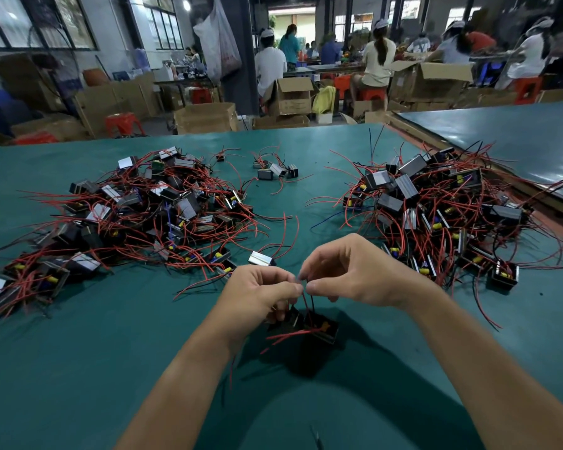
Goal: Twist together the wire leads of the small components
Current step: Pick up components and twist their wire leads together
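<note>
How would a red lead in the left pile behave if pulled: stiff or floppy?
Likely easy to bend: the left hand and right hand pinch the leads barehanded. Probably springy, not limp: those in the left pile hold smooth arcs above the table. Pulling one would probably drag neighbours, because the pile is tangled.
</note>
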Tool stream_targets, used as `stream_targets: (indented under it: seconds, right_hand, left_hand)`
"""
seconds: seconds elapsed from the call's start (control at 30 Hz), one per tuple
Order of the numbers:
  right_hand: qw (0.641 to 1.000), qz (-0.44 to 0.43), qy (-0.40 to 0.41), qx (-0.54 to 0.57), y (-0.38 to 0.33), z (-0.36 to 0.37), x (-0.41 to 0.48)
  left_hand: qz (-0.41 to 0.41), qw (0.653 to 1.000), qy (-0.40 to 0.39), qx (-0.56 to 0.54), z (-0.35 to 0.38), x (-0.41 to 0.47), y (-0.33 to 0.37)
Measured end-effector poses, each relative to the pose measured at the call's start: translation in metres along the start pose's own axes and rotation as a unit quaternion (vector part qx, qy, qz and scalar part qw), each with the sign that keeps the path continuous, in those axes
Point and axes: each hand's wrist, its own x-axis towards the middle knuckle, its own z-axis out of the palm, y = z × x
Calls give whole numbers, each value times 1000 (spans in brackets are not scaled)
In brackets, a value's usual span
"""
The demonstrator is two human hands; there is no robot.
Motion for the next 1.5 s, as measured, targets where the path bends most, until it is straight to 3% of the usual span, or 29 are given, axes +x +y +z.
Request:
stream_targets:
  seconds: [0.13, 0.23, 0.3, 0.4, 0.47, 0.53, 0.67, 0.8, 1.17, 1.3, 1.5]
  right_hand:
    - [999, -11, 8, -29, -1, 4, 0]
    - [998, -1, 45, -45, -2, 7, 1]
    - [995, 36, 73, -50, -3, 10, 5]
    - [986, 130, 100, -4, -2, 15, 10]
    - [978, 180, 102, 29, -2, 15, 11]
    - [982, 159, 93, 41, -1, 15, 11]
    - [994, 22, 110, 4, 1, 15, 9]
    - [995, -3, 73, -73, 4, 7, 6]
    - [990, 115, -34, -79, -4, 11, 4]
    - [984, 158, -81, -5, -9, 12, 1]
    - [967, 204, -150, 6, -15, 9, -5]
  left_hand:
    - [-9, 1000, -26, 9, 2, -2, -2]
    - [12, 1000, 4, 14, 4, 1, -7]
    - [66, 995, 41, 65, 7, 2, -10]
    - [214, 945, 102, 225, 15, -1, -14]
    - [254, 927, 116, 250, 16, -2, -15]
    - [229, 939, 122, 226, 14, 0, -15]
    - [134, 975, 118, 135, 9, 4, -11]
    - [85, 990, 90, 66, 8, 5, -9]
    - [143, 973, 74, 166, 5, 7, -15]
    - [139, 978, 69, 142, 4, 7, -15]
    - [114, 987, 17, 116, 4, 5, -14]
